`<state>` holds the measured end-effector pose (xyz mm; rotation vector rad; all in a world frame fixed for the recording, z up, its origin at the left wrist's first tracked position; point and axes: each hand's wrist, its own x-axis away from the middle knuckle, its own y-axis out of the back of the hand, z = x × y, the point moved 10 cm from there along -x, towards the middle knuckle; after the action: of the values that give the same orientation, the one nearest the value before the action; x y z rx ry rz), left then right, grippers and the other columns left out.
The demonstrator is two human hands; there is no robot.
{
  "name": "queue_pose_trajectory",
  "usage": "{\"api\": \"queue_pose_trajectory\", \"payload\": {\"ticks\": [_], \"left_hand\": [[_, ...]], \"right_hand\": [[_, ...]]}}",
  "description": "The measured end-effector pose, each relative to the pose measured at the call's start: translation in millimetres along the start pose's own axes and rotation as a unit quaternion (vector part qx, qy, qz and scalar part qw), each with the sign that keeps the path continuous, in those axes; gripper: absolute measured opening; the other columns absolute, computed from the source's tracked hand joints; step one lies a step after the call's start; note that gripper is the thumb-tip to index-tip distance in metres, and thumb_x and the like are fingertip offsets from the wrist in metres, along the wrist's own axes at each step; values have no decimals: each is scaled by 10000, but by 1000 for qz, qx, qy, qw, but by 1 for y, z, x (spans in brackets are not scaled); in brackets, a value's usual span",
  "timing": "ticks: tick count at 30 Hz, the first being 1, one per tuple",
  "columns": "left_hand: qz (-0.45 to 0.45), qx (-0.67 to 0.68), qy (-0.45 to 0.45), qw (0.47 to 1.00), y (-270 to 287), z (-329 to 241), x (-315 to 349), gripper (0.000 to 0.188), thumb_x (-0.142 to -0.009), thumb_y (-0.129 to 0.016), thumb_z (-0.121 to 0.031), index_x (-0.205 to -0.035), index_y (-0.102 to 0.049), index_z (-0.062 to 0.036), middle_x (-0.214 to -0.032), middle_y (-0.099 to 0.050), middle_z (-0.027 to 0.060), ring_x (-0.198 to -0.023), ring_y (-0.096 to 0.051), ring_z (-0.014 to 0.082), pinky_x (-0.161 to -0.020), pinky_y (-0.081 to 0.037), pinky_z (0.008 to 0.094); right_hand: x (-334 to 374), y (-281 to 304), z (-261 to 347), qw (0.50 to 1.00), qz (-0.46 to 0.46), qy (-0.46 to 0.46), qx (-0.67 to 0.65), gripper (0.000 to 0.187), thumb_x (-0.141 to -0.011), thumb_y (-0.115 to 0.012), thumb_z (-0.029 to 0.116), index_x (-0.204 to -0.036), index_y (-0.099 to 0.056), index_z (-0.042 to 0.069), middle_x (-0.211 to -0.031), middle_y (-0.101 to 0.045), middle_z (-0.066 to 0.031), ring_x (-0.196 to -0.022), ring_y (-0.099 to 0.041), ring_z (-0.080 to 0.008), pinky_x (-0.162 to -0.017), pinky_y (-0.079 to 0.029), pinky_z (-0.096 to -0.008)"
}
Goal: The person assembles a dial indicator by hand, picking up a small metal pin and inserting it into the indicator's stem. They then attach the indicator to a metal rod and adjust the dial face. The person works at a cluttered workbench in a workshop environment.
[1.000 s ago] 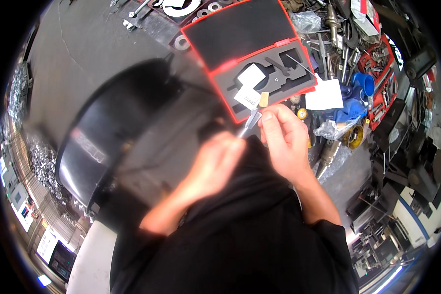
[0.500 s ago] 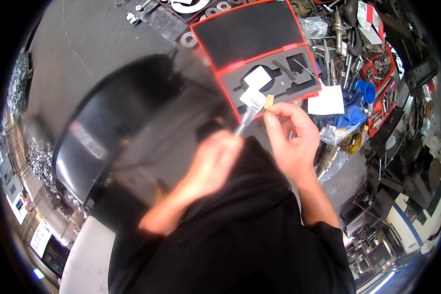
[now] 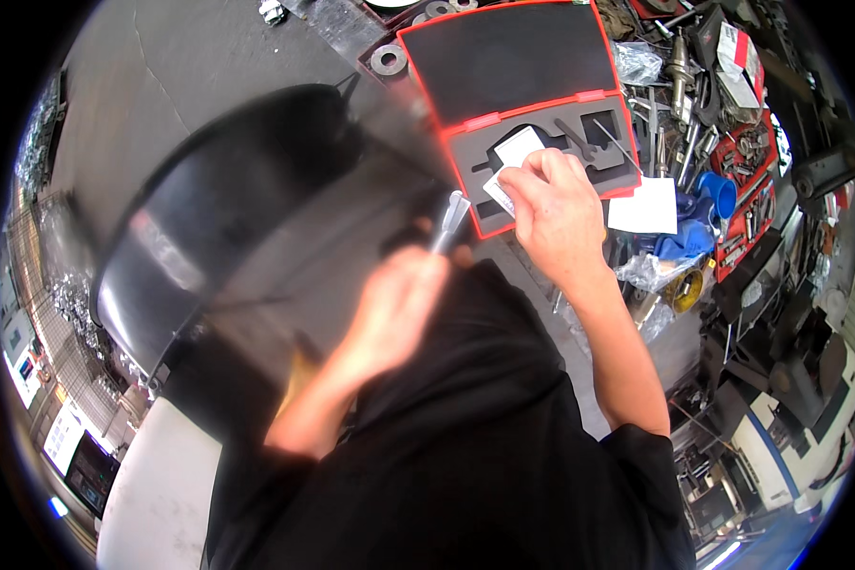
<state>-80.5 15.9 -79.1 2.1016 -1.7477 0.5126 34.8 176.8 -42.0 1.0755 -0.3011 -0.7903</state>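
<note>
My left hand (image 3: 401, 309) is closed around a slim silvery-grey piece (image 3: 452, 215). Its split, flared end sticks out past my fingers, left of the red case's near corner. My right hand (image 3: 559, 214) hovers over the near edge of the red case (image 3: 468, 215), thumb and fingertips pinched together. What sits between those fingertips is hidden. Partly under them is a printed white label (image 3: 496, 195); whether they touch it cannot be told. A white paper (image 3: 520, 145) lies in the case's grey foam, close to a dark open-ended wrench (image 3: 573, 139) in its slot.
The case's lid (image 3: 508, 66) stands open at the back. Right of it are a white sheet (image 3: 643, 206), a blue cup (image 3: 716, 195), a red tool tray (image 3: 746, 195) and heaped metal tooling. A large black curved shell (image 3: 209, 218) fills the left side.
My right hand has moved up over the case, covering part of the label. The small yellowish piece at its fingertips no longer shows. My left hand has shifted slightly left, away from the label.
</note>
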Motion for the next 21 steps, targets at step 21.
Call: {"api": "queue_pose_trajectory", "payload": {"ticks": [21], "left_hand": [[1,6,6,1000,-1,2,3,519,-1153,-465,-402,-795,-474,-27,-835,-413,-18,-654,-381,64,-550,-337,274]], "right_hand": [[-5,-4,-13,995,8,-43,-86,172,-915,-715,68,-1076,-777,65,-940,-687,-92,-877,-666,-311,-786,-546,-407]]}}
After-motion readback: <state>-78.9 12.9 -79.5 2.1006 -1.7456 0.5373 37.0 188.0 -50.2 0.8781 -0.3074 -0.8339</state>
